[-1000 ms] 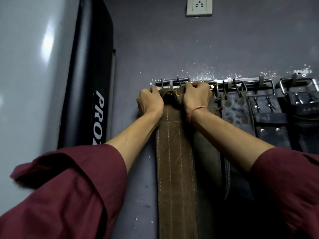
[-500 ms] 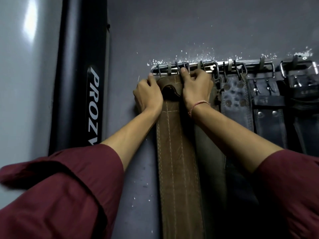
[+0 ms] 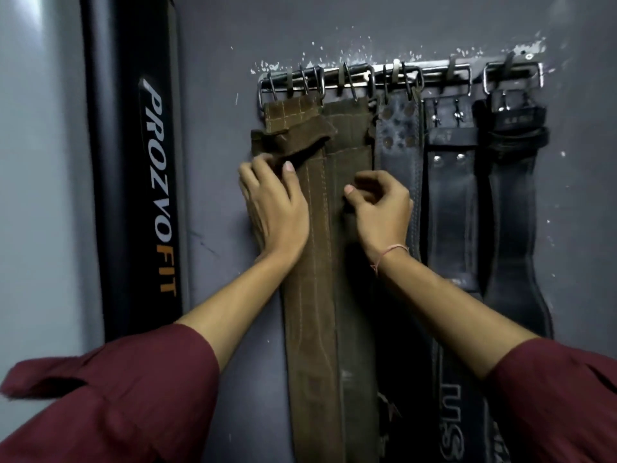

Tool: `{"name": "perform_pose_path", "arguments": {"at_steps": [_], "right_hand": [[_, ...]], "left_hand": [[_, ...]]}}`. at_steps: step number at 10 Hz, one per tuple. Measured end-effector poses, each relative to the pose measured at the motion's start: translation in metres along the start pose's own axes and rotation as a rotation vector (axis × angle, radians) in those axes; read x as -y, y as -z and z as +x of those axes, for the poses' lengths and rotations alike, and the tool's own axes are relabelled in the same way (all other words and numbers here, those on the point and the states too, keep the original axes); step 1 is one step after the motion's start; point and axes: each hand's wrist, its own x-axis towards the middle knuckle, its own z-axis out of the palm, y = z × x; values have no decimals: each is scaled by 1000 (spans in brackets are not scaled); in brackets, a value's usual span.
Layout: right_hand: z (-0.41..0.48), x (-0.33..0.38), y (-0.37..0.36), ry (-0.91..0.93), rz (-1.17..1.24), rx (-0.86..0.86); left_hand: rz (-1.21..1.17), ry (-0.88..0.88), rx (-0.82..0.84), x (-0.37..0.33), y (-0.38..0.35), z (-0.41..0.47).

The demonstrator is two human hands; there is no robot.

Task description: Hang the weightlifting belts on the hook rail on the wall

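Maroon sleeves [image 3: 117, 396]; pinkish band [image 3: 390, 252], perhaps thread, right wrist.

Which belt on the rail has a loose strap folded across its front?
The brown belt at the left end of the rail, touched by the left hand. The strap crosses it near the top; the other belts are darker.
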Motion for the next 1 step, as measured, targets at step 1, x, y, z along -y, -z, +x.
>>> {"name": "perform_pose_path", "arguments": {"at_steps": [1], "right_hand": [[-18, 1, 34, -52, -19, 3]], "left_hand": [[-100, -37, 190, -22, 9, -39]]}}
